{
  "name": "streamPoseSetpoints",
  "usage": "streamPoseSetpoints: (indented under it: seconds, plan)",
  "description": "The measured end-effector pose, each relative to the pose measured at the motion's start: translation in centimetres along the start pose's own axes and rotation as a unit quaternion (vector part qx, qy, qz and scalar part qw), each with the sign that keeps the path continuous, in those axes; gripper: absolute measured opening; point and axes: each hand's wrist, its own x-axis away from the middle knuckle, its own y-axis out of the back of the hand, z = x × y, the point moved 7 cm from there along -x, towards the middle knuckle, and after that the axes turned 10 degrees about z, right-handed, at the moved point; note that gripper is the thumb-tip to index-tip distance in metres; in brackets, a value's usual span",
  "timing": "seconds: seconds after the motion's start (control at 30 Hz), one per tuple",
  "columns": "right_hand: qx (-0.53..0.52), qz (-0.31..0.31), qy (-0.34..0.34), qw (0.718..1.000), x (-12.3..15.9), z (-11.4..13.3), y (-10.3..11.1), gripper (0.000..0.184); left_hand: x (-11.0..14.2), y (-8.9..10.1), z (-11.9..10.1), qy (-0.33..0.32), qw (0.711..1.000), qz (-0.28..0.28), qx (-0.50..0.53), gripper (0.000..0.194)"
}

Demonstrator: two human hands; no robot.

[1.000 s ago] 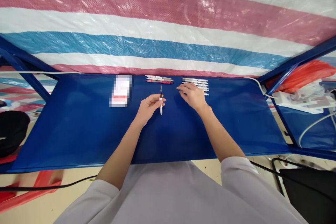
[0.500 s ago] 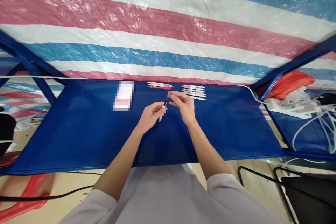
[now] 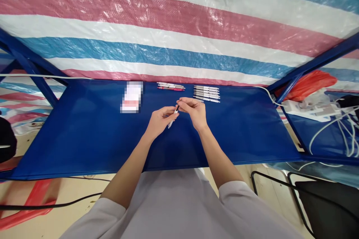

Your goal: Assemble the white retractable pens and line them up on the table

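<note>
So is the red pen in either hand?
No, the red pen lies on the blue table, beyond the left hand and right hand.

Open stretches of the blue tabletop (image 3: 246,134) lie outward of the left hand (image 3: 160,120) and right hand (image 3: 196,112), with room to pass low. Straight ahead, the left pen group (image 3: 171,86) and right pen group (image 3: 206,93) are low obstacles, a gap between them; behind, the striped sheet (image 3: 168,28) bars the way, angled frame bars (image 3: 314,65) at both sides
</note>
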Motion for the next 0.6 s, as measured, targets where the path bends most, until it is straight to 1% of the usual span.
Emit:
streamPoseSetpoints:
  seconds: [0.1, 0.27, 0.43, 0.6]
  plan:
    - [-0.004, 0.015, 0.01, 1.0, 0.0, 0.0, -0.3, 0.025, 0.2, 0.2, 0.3, 0.007, 1.0, -0.011, 0.003, 0.035]
    - [0.02, 0.031, 0.02, 0.999, -0.2, -0.3, -0.7, 0.023, 0.5, 0.2, 0.3, 0.014, 1.0, -0.009, -0.021, 0.034]
    - [0.016, 0.003, 0.047, 0.999, -0.7, -0.7, -0.2, 0.02, 0.5, -0.1, 0.2, 0.009, 0.999, 0.01, -0.042, 0.037]
    - [0.027, -0.011, 0.047, 0.998, -1.1, -0.3, 0.2, 0.025, 0.4, -0.3, 0.4, 0.005, 0.998, 0.043, -0.039, 0.035]
